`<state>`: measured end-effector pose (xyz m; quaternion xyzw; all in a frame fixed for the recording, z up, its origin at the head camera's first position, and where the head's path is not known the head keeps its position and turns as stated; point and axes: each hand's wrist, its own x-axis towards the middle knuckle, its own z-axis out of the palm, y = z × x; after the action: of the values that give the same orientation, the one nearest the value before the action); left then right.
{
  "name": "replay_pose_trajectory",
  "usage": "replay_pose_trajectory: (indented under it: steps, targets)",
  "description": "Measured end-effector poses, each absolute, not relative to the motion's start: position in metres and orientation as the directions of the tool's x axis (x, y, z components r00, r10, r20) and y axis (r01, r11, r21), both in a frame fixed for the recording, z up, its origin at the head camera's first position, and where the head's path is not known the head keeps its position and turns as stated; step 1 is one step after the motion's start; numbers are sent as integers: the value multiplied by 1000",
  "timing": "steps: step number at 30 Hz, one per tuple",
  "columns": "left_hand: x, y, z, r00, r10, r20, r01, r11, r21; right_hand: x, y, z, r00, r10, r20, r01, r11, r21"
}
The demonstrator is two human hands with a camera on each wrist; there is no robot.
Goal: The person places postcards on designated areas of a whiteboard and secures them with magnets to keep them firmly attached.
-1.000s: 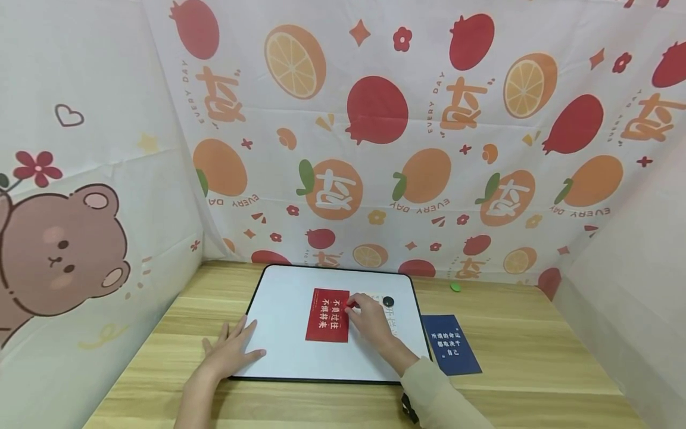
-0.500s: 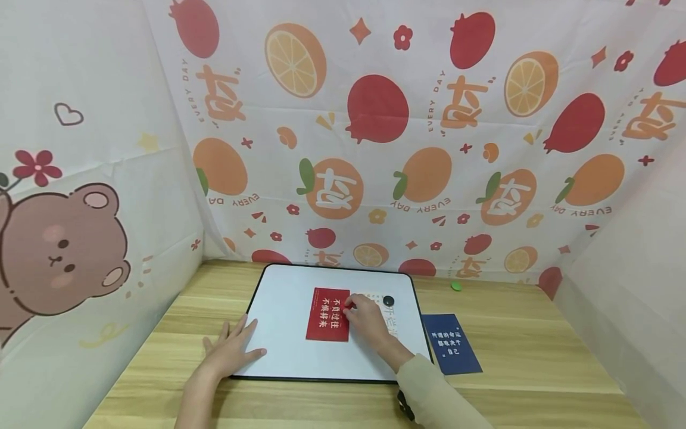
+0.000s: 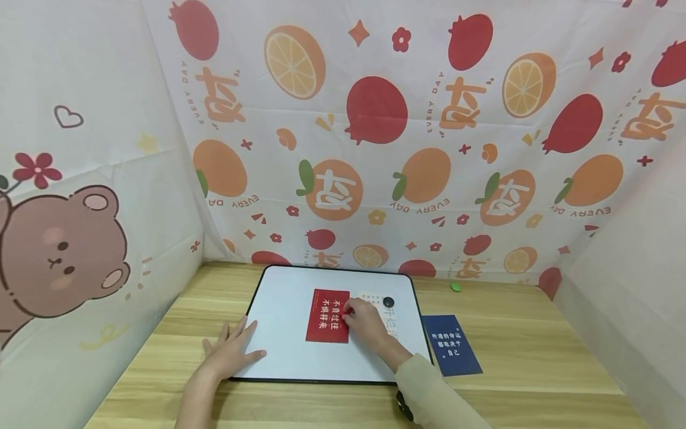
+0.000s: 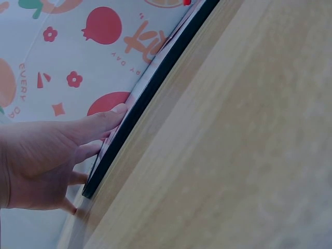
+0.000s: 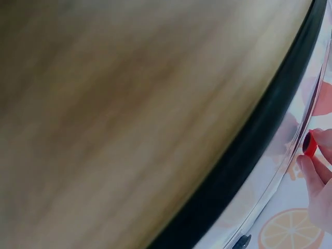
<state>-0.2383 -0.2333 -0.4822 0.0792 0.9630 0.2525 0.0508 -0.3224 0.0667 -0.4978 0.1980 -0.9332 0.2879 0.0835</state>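
We see a black-framed whiteboard (image 3: 284, 310) lying flat on the wooden worktop (image 3: 557, 357), close to its far edge. Our view of the right hand (image 3: 370, 322) shows thumb and fingers pinching a red round magnet (image 3: 348, 310) at the right edge of a red card (image 3: 323, 316) printed with white characters; we cannot tell whether the magnet touches the card. That card lies around the middle of the whiteboard. Beside it, toward the whiteboard's right edge and partly hidden by the right hand, we see a pale lettered card (image 3: 368, 296) with a black round magnet (image 3: 388, 302) by its far right corner. The left hand (image 3: 229, 353) holds nothing, its fingers spread across the whiteboard's left edge near the near left corner, thumb on the white surface. Just beyond the whiteboard's right edge we find a navy card (image 3: 452, 345) on the worktop, and near the worktop's far edge a small green disc (image 3: 455, 287). A fruit-patterned cloth (image 3: 375, 110) hangs behind.
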Motion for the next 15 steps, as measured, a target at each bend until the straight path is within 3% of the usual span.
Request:
replay_pose_trajectory:
  steps: [15]
  targets:
    - [-238,-233,-482,-983,175,-57,125,861,493,-323,65,-497,-922,-329,203,-386,773,-503]
